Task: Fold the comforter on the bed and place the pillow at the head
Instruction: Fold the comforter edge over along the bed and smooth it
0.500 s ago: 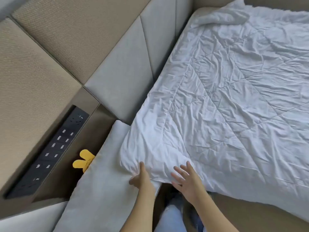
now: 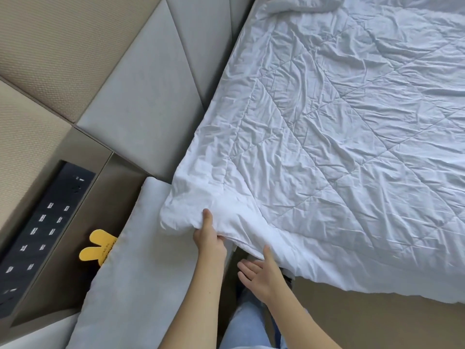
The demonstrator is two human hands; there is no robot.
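A white quilted comforter (image 2: 339, 137) lies spread and wrinkled over the bed, its near edge hanging over the side. My left hand (image 2: 208, 238) is shut on the comforter's near corner, thumb on top, lifting it slightly. My right hand (image 2: 261, 270) is just below the comforter's edge, palm up with fingers apart, its thumb touching the fabric. A white pillow (image 2: 141, 268) lies to the left of the bed, partly under the lifted corner.
A grey padded headboard (image 2: 156, 96) and beige wall panels (image 2: 50, 51) rise to the left. A dark switch panel (image 2: 42, 227) sits in a recessed ledge. A yellow object (image 2: 97, 248) pokes out beside the pillow. Beige bed frame (image 2: 377, 321) and my jeans show below.
My right hand has come off the top of the comforter and turned palm up under its edge. My left hand still grips the corner. The view has moved closer.
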